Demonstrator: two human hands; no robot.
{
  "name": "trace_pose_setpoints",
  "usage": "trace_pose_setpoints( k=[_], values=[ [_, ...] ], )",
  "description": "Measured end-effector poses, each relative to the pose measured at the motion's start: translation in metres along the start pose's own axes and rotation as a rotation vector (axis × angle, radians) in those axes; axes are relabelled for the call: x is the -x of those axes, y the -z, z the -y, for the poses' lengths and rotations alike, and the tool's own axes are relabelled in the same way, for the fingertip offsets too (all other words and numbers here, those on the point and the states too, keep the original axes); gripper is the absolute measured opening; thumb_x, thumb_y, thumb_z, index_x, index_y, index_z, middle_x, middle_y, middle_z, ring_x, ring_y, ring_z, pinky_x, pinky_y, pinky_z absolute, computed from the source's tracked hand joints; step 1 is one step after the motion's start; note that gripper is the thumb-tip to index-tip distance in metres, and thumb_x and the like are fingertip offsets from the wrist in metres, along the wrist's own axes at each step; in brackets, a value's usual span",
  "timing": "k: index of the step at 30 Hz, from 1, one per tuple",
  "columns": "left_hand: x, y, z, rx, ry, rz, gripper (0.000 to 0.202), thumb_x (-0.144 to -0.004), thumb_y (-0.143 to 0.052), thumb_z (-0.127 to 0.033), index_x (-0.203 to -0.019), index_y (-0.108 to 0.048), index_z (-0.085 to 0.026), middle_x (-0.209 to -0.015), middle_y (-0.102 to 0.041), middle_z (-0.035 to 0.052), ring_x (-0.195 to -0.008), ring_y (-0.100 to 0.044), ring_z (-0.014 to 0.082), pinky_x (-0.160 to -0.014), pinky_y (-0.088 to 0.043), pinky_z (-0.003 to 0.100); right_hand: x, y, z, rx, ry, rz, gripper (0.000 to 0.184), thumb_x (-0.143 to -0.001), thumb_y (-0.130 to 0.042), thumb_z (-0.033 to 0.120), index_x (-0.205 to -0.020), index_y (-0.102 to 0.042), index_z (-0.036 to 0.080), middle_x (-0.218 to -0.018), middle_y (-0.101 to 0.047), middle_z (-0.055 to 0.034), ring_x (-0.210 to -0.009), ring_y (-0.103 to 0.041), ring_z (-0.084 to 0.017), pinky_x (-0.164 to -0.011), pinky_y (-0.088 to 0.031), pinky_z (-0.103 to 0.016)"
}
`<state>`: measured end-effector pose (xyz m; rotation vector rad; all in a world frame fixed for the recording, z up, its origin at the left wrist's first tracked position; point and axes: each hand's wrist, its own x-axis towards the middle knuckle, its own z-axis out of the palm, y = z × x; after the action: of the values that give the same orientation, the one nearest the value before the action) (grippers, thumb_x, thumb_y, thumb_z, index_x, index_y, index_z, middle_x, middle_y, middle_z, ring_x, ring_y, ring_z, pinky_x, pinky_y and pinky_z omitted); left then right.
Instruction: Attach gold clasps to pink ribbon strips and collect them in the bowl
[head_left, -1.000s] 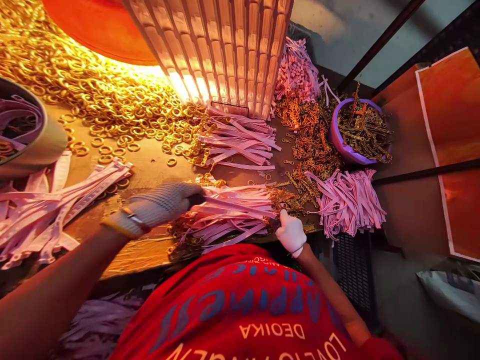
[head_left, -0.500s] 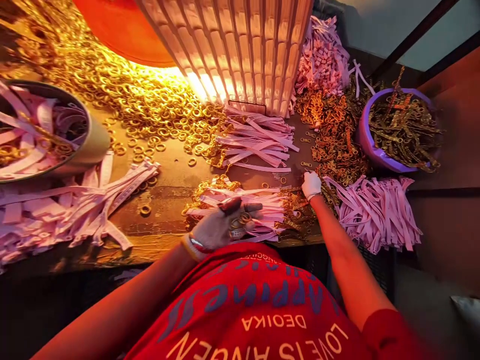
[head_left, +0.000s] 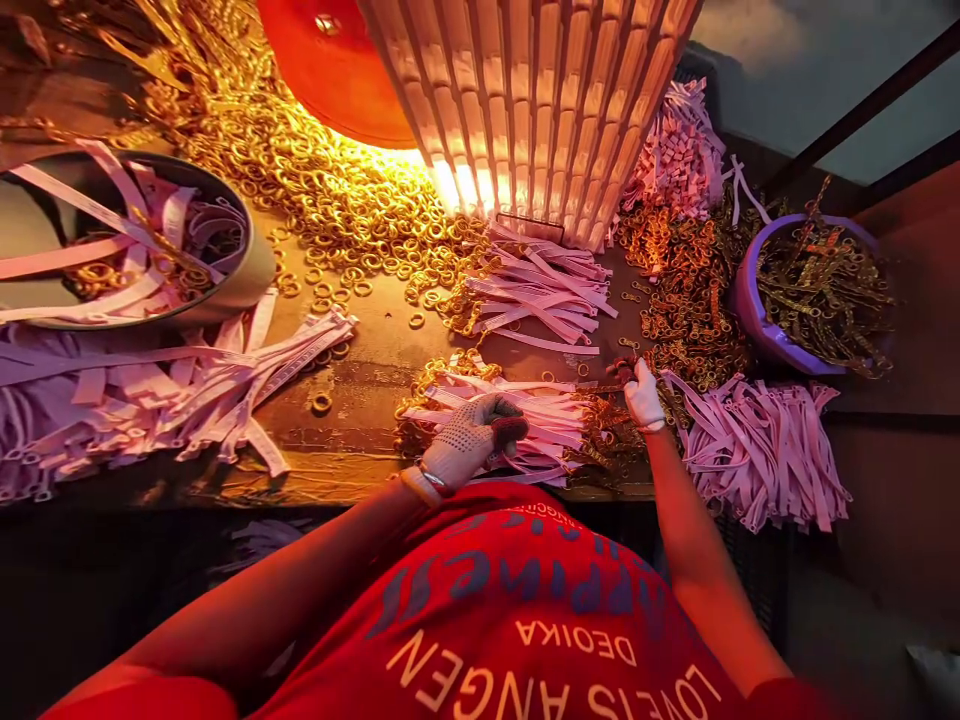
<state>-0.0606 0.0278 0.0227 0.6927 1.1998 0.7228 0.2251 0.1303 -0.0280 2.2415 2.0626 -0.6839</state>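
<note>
My left hand [head_left: 469,442], in a white glove with dark fingertips, is curled closed over the near bundle of pink strips [head_left: 547,408]. The gold rings seen in its palm a moment earlier are now hidden by the fingers. To the right, my gloved right hand [head_left: 642,394] has its dark fingertips pressed together at the edge of the heap of small gold links [head_left: 694,310]. What they pinch is too small to make out. Gold chain pieces [head_left: 600,435] lie at the right end of the near bundle, between the hands.
A second strip bundle [head_left: 544,295] lies beyond, before a ribbed panel [head_left: 517,110] and an orange lamp shade [head_left: 345,80]. Loose gold rings [head_left: 360,215] spread left. A strip-filled bucket [head_left: 255,265] stands left, a purple basin [head_left: 750,290] of chains right. More strips [head_left: 765,450] overhang the front edge.
My left hand has turned over and closed on the rings that lay in its open palm. My right hand has drawn slightly nearer, fingertips now visible. The view has shifted left.
</note>
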Motion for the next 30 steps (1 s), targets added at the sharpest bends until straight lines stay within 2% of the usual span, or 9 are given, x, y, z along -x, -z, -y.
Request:
trace_pose_setpoints(
  k=[2, 5, 10, 14, 17, 21, 23, 26, 30],
  values=[
    [0.002, 0.000, 0.001, -0.019, -0.042, -0.006, 0.034, -0.078, -0.076, -0.044, -0.086, -0.058, -0.016, -0.060, -0.063, -0.0007, -0.045, -0.046, 0.0077, -0.041, -0.032, 0.018, 0.035, 0.003, 0.022, -0.226, 0.135, 0.027, 0.039, -0.102, -0.026, 0.030, -0.126, -0.053, 0.015, -0.099, -0.070, -0.0067, -0.082, -0.064, -0.016, -0.077, -0.050, -0.025],
    [0.003, -0.002, 0.002, 0.025, -0.023, 0.046, 0.036, -0.074, -0.078, -0.043, -0.090, -0.065, -0.013, -0.068, -0.067, 0.0030, -0.049, -0.049, 0.0084, -0.044, -0.035, 0.019, 0.088, 0.004, 0.055, -0.512, 0.322, 0.054, 0.034, -0.101, -0.037, 0.034, -0.122, -0.057, 0.017, -0.110, -0.071, -0.0090, -0.094, -0.067, -0.017, -0.087, -0.052, -0.028],
    [0.010, -0.006, 0.004, 0.049, 0.031, 0.161, 0.054, -0.072, -0.080, -0.042, -0.114, -0.069, -0.011, -0.083, -0.071, 0.0074, -0.058, -0.057, 0.0117, -0.049, -0.040, 0.022, 0.139, 0.008, 0.087, -0.404, 0.353, 0.079, 0.042, -0.097, -0.045, 0.023, -0.137, -0.052, 0.017, -0.131, -0.066, -0.0133, -0.121, -0.062, -0.021, -0.106, -0.047, -0.035],
    [0.023, -0.008, 0.003, 0.015, -0.051, 0.118, 0.071, -0.076, -0.076, -0.034, -0.140, -0.054, -0.013, -0.080, -0.069, 0.0030, -0.062, -0.060, 0.0128, -0.056, -0.046, 0.023, 0.153, 0.009, 0.088, -0.163, 0.365, 0.110, 0.052, -0.091, -0.052, 0.018, -0.142, -0.051, 0.018, -0.127, -0.066, -0.0141, -0.120, -0.061, -0.026, -0.105, -0.049, -0.041],
    [0.030, -0.010, 0.002, 0.024, -0.059, 0.159, 0.074, -0.078, -0.072, -0.031, -0.146, -0.046, -0.014, -0.072, -0.063, -0.0015, -0.056, -0.056, 0.0108, -0.053, -0.043, 0.022, 0.158, 0.005, 0.085, -0.187, 0.425, 0.107, 0.048, -0.094, -0.052, 0.021, -0.141, -0.052, 0.016, -0.125, -0.066, -0.0154, -0.116, -0.062, -0.027, -0.102, -0.051, -0.041],
    [0.033, -0.010, -0.003, 0.062, 0.025, 0.224, 0.072, -0.081, -0.070, -0.034, -0.145, -0.045, -0.015, -0.066, -0.059, -0.0030, -0.050, -0.050, 0.0094, -0.046, -0.033, 0.019, 0.158, 0.001, 0.080, -0.497, 0.423, 0.071, 0.040, -0.104, -0.037, 0.029, -0.139, -0.053, 0.018, -0.127, -0.067, -0.0120, -0.110, -0.065, -0.019, -0.100, -0.052, -0.035],
    [0.032, -0.012, -0.005, 0.119, 0.057, 0.240, 0.076, -0.079, -0.073, -0.035, -0.146, -0.043, -0.015, -0.067, -0.060, -0.0027, -0.050, -0.051, 0.0093, -0.046, -0.032, 0.019, 0.158, 0.001, 0.081, -0.571, 0.451, 0.064, 0.040, -0.104, -0.037, 0.031, -0.138, -0.053, 0.018, -0.128, -0.066, -0.0120, -0.111, -0.064, -0.018, -0.100, -0.051, -0.033],
    [0.030, -0.017, -0.004, 0.152, 0.053, 0.230, 0.078, -0.075, -0.077, -0.037, -0.142, -0.044, -0.014, -0.074, -0.063, -0.0009, -0.052, -0.052, 0.0094, -0.049, -0.039, 0.020, 0.160, -0.001, 0.085, -0.509, 0.539, 0.095, 0.039, -0.100, -0.047, 0.032, -0.135, -0.056, 0.016, -0.123, -0.067, -0.0126, -0.112, -0.063, -0.020, -0.099, -0.049, -0.033],
    [0.028, -0.021, 0.000, -0.033, -0.038, 0.158, 0.063, -0.082, -0.071, -0.045, -0.132, -0.051, -0.013, -0.072, -0.063, -0.0002, -0.052, -0.053, 0.0115, -0.049, -0.041, 0.023, 0.165, -0.005, 0.089, -0.311, 0.402, 0.059, 0.025, -0.099, -0.048, 0.027, -0.117, -0.062, 0.017, -0.102, -0.071, -0.0094, -0.097, -0.065, -0.020, -0.088, -0.049, -0.029]
  ],
)
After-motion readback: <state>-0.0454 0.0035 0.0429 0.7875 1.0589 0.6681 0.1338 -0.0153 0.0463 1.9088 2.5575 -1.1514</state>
